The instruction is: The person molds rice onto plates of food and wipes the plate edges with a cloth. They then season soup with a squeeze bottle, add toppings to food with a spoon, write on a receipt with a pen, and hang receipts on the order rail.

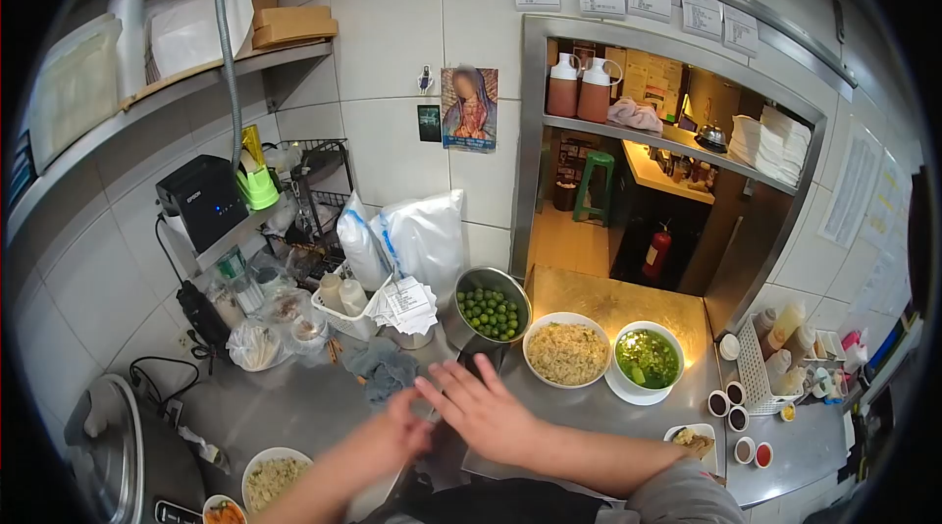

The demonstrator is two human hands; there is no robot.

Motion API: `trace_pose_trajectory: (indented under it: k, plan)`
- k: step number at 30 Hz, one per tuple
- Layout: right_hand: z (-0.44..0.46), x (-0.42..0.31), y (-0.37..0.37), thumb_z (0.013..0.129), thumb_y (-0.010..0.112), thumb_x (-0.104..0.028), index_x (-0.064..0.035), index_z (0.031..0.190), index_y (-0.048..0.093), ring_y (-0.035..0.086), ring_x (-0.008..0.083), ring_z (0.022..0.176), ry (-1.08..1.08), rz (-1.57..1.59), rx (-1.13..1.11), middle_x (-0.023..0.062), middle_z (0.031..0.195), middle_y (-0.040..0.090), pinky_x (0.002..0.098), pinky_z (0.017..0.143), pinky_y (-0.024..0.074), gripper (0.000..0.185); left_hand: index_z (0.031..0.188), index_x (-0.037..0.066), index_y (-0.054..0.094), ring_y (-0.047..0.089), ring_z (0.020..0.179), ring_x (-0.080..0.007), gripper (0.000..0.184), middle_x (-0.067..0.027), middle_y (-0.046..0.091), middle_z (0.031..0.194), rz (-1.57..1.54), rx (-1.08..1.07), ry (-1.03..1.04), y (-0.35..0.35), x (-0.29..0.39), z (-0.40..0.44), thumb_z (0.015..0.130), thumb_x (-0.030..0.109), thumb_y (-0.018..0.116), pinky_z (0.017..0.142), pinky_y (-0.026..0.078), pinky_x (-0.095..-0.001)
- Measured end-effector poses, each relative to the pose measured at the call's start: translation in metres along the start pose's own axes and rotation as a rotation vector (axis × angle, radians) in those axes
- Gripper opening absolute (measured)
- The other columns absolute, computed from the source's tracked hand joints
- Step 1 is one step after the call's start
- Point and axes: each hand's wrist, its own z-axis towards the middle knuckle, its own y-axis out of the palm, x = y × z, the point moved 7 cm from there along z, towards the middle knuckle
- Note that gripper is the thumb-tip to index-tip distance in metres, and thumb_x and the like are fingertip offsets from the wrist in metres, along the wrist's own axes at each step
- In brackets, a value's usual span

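My right hand [479,408] is held above the steel counter with its fingers spread and nothing in it. Beside it on the left, my left hand [394,434] is blurred by motion, its fingertips close to my right hand; whether they touch is unclear. Just beyond both hands lies a crumpled grey-blue cloth [381,369]. A steel bowl of green limes [488,314] stands behind my right hand. Further right are a white bowl of fried rice [566,350] and a white bowl of green soup [648,359] on a plate.
A rice bowl [275,480] and a cooker [123,450] stand at the lower left. Bottles fill a white basket [343,308]. Small sauce cups [737,418], a plate of food [699,441] and a bottle basket [760,377] sit at right. A printer [202,198] is on the wall.
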Motion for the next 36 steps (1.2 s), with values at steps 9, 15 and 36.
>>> trace_pose_trajectory:
  k: [9,15,36]
  plan:
    - [0.066,0.199,-0.061,0.073,0.053,-0.005,-0.0102,0.1,0.059,0.06,0.0298,0.086,0.374,0.066,0.171,0.0113,0.094,0.061,0.0385,0.072,0.0497,0.028,0.109,-0.002,0.05,0.057,0.066,-0.0168,0.027,-0.0065,0.061,0.073,0.073,0.42,0.29,-0.068,-0.049,-0.013,0.087,0.011,0.056,0.06,0.047,-0.0274]
    - [0.126,0.473,-0.194,0.088,0.054,-0.026,-0.0054,0.098,0.053,0.043,0.0129,0.046,0.985,0.404,0.89,0.002,0.059,0.046,0.0279,0.038,0.034,0.022,0.093,0.003,0.048,0.051,0.057,-0.0124,0.004,-0.0052,0.052,0.067,-0.477,0.524,0.05,-0.072,-0.11,-0.015,0.09,0.004,0.046,0.06,0.046,-0.0256]
    - [-0.208,0.048,0.124,0.078,0.058,-0.015,-0.002,0.088,0.057,0.056,0.0356,0.081,0.901,0.689,-0.41,0.0183,0.084,0.057,0.0414,0.07,0.0445,0.016,0.142,0.018,0.002,0.059,0.092,-0.0183,0.081,-0.0127,0.058,0.109,-0.503,-0.073,0.111,0.155,-0.087,0.096,0.084,0.0,0.055,0.079,0.047,-0.0334]
